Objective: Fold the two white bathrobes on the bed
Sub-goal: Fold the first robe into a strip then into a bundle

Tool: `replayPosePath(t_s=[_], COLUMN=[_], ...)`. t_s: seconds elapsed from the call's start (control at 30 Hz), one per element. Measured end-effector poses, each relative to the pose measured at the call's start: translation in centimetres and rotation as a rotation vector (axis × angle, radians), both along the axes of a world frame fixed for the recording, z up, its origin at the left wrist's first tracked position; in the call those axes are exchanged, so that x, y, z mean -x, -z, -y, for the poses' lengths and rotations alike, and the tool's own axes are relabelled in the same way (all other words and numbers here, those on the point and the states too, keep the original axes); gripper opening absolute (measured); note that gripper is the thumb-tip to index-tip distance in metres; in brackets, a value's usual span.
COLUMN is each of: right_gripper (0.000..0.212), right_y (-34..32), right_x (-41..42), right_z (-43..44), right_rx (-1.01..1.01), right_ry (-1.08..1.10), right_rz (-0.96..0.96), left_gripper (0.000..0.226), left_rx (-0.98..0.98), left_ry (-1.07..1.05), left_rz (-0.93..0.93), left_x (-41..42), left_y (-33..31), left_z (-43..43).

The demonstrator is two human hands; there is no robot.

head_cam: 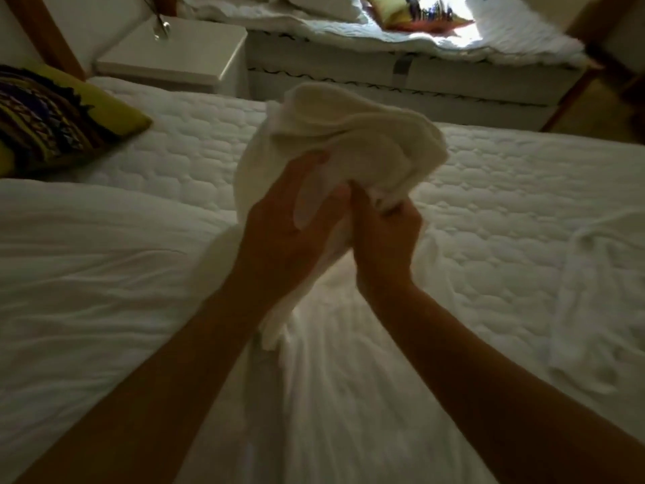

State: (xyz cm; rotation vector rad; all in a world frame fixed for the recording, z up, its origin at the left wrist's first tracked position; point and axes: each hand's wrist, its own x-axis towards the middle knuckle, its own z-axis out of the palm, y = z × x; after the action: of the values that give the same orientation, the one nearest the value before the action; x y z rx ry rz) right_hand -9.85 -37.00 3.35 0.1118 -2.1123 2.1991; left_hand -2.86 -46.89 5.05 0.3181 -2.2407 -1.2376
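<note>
A white bathrobe (335, 131) is bunched up and lifted above the quilted bed (506, 190). My left hand (279, 221) and my right hand (384, 232) grip it close together at its lower edge, and part of the cloth hangs down between my forearms onto the bed. A second white bathrobe (593, 298) lies spread and crumpled on the bed at the right, away from both hands.
A white duvet (87, 274) covers the bed's near left. A yellow patterned cushion (52, 120) lies at the far left. Beyond the bed stand a white nightstand (181, 54) and a second bed (401, 47) with another cushion (419, 12).
</note>
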Motion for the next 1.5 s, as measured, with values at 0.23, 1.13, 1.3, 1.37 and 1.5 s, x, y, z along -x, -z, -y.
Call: replayPosePath(t_s=[0.23, 1.13, 1.3, 1.37, 1.5], right_gripper=[0.037, 0.091, 0.087, 0.081, 0.088], right_y=[10.1, 16.3, 12.1, 11.3, 11.3], right_x=[4.2, 10.8, 11.1, 8.7, -1.1], right_z=[-18.5, -15.0, -18.2, -20.3, -26.5], right_rx=[-0.621, -1.420, -1.494, -1.440, -0.990], right_ry=[-0.223, -0.546, -0.753, -0.713, -0.643], right_rz=[0.799, -0.069, 0.099, 0.166, 0.164], left_gripper=[0.091, 0.076, 0.075, 0.077, 0.078], left_rx=[0.685, 0.701, 0.730, 0.731, 0.477], left_ry=[0.200, 0.060, 0.050, 0.058, 0.022], left_rz=[0.875, 0.858, 0.945, 1.007, 0.824], left_x=[4.0, 3.5, 3.9, 3.4, -4.9], left_y=[15.2, 18.6, 17.5, 16.1, 14.6], left_z=[-4.6, -2.6, -2.9, -3.4, -6.4])
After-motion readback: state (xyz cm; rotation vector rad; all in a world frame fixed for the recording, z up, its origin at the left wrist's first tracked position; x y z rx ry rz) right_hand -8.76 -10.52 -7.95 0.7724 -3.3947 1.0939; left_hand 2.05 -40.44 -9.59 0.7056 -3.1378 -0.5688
